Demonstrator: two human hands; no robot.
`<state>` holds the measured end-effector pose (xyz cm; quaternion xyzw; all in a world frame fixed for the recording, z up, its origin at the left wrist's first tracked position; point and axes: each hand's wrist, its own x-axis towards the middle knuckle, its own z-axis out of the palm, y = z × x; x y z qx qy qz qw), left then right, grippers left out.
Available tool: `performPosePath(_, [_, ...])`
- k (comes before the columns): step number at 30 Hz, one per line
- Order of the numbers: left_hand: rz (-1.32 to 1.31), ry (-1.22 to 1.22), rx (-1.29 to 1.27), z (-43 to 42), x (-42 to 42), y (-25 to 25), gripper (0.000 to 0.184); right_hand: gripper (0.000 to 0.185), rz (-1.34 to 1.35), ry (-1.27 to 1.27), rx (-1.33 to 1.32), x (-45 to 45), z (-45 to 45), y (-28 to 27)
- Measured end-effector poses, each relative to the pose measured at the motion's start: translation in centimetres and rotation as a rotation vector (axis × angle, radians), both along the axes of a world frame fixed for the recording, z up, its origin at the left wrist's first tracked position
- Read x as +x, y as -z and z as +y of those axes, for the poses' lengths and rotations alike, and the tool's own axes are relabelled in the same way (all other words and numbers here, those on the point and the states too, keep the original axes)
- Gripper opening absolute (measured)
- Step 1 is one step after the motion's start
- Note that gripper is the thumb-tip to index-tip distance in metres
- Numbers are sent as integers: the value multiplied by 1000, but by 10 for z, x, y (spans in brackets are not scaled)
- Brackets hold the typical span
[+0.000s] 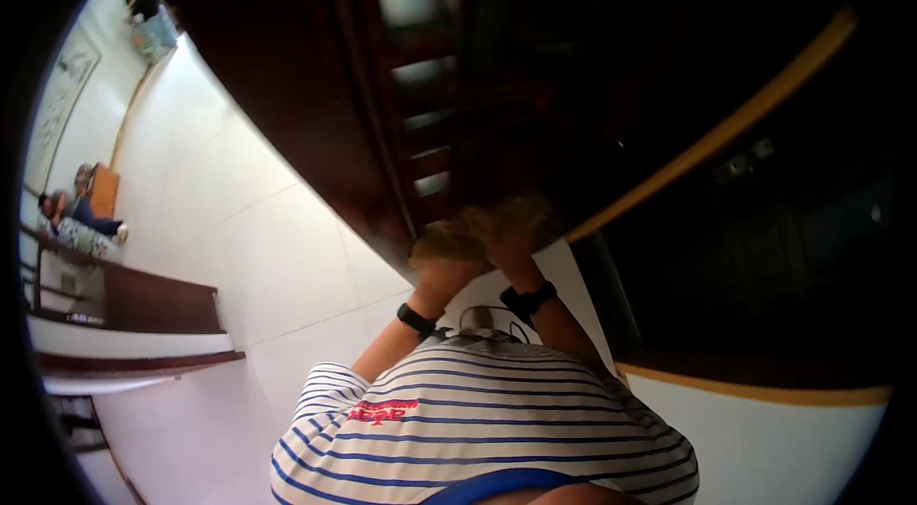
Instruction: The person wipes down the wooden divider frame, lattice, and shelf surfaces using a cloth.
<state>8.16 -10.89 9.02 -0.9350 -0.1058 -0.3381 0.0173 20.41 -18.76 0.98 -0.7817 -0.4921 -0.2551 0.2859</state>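
Observation:
My left hand (pixel 445 261) and my right hand (pixel 511 242) are close together in front of my body, at the lower edge of a dark wooden piece of furniture (pixel 277 46). Brownish-yellow, blurred material (pixel 468 230) covers or lies at both hands; whether it is a cloth or gloves cannot be made out. Shadow and blur hide the fingers, so their grip does not show. Each wrist bears a black band. Behind the hands, the furniture shows dark slats with light gaps (pixel 430 161).
A pale tiled floor (pixel 287 247) stretches to the left. Two people sit or stand by the far left wall, one beside an orange-brown box (pixel 104 192). A brown wooden piece (pixel 158 300) stands lower left. At right is a dark panel with a yellowish edge (pixel 735 132).

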Motion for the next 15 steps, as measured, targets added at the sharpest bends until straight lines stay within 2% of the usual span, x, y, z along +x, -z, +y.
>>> performPosePath(2, [83, -29, 197, 3, -5, 7, 35, 32, -70, -12, -20, -5, 3, 8])
performPosePath(3, [77, -66, 219, 8, -8, 7, 35, 34, -103, -61, -46, -10, 0, -6])
performPosePath(4, [87, -13, 179, 11, -12, 7, 34, 36, -138, -103, -75, -15, -5, -19])
performPosePath(6, [53, 125, 60, 14, -13, 4, 31, 38, 29, -62, -242, -26, -7, -27])
performPosePath(7, [5, 209, -11, 17, -12, -1, 28, 38, 86, -58, -180, -31, -7, -27])
performPosePath(8, [111, 152, -38, 13, -14, -4, 25, 39, 146, -53, -125, -35, -9, -24])
performPosePath(9, [103, 149, -31, 15, -17, 18, 25, 39, 137, -55, -118, -41, -8, -17])
performPosePath(11, [44, 255, -639, 18, -21, 76, 25, 45, 257, -44, -154, -52, -12, 2])
performPosePath(12, [35, 252, -637, 18, -23, 73, 25, 45, 249, -50, -154, -51, -15, -4])
performPosePath(14, [55, 362, -1205, 19, -45, 60, 37, 52, 592, -51, -297, -65, -23, -31])
performPosePath(15, [51, 357, -1207, 18, -54, 77, 37, 52, 591, -56, -300, -65, -26, -28])
